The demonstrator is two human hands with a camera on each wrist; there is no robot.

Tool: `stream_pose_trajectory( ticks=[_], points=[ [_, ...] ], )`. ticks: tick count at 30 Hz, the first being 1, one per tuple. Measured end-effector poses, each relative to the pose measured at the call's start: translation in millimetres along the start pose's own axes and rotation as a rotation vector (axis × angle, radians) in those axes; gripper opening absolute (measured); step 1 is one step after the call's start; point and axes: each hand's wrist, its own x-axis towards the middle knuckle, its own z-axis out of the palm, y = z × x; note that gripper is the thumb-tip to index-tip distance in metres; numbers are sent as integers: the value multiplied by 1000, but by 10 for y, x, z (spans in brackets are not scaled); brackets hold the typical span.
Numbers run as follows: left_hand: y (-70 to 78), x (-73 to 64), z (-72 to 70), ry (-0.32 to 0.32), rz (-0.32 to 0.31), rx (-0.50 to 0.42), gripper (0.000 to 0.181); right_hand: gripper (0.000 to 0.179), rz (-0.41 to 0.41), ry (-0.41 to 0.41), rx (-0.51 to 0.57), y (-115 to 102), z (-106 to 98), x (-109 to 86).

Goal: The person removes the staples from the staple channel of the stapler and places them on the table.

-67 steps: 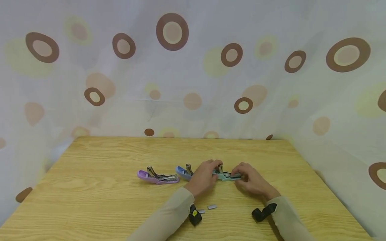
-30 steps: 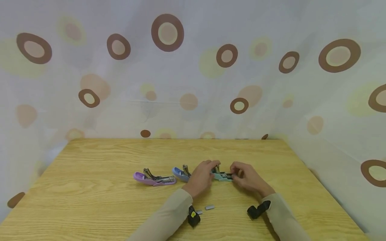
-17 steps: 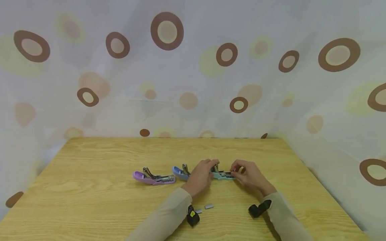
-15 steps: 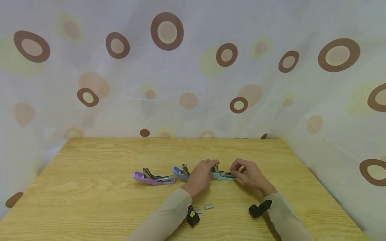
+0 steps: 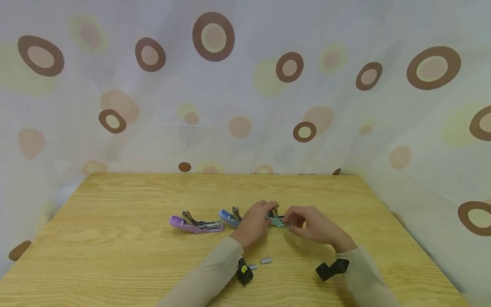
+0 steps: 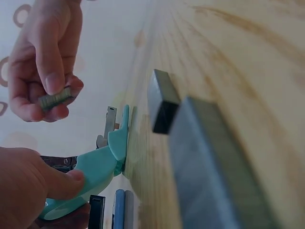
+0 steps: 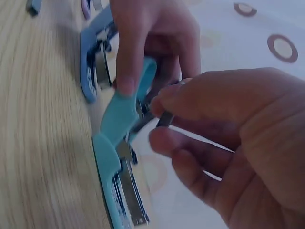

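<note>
A teal stapler (image 7: 116, 117) lies on the table with its top lifted and its metal magazine laid bare. My left hand (image 5: 253, 224) grips its raised part, thumb on the teal shell in both wrist views. Close over the stapler's middle, my right hand (image 5: 316, 226) pinches a short strip of staples (image 6: 55, 98) between thumb and fingers. From the head camera that strip is hidden by the fingers. Two more staple strips, one grey (image 5: 266, 260) and another strip (image 5: 252, 267) partly behind the left wrist camera, lie on the table nearer the body.
Left of the teal stapler stands a blue stapler (image 5: 230, 218), partly behind the left hand. Farther left is a purple stapler (image 5: 196, 226), also opened up. The wooden table (image 5: 126, 256) ends at a patterned cloth (image 5: 245, 85) behind and at the sides.
My right hand has moved left from the teal stapler's right end to over its middle. The left hand keeps its grip, and the other staplers stay put.
</note>
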Motion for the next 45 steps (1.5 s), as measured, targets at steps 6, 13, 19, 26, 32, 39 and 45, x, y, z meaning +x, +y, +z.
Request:
stream_pose_trajectory(
  ticks=[6, 13, 19, 26, 32, 39, 45],
  points=[
    [3, -8, 27, -7, 7, -20, 43, 9, -9, -234, 4, -267, 56, 12],
    [-28, 1, 5, 8, 5, -32, 42, 15, -17, -296, -48, -383, 159, 82],
    [-22, -15, 1, -11, 3, -50, 44, 17, 77, -373, -46, -407, 230, 80],
    [-32, -5, 1, -12, 10, -29, 46, 16, 84, -391, -41, -410, 253, 85],
    [-24, -5, -27, -20, 7, -22, 44, 18, 103, -394, -74, -390, 274, 112],
    [-23, -2, -34, -26, 18, -9, 43, 17, 127, -413, -77, -375, 289, 112],
    [-31, -4, -36, -28, 23, -18, 48, 16, 174, -420, -58, -394, 262, 107]
  ],
)
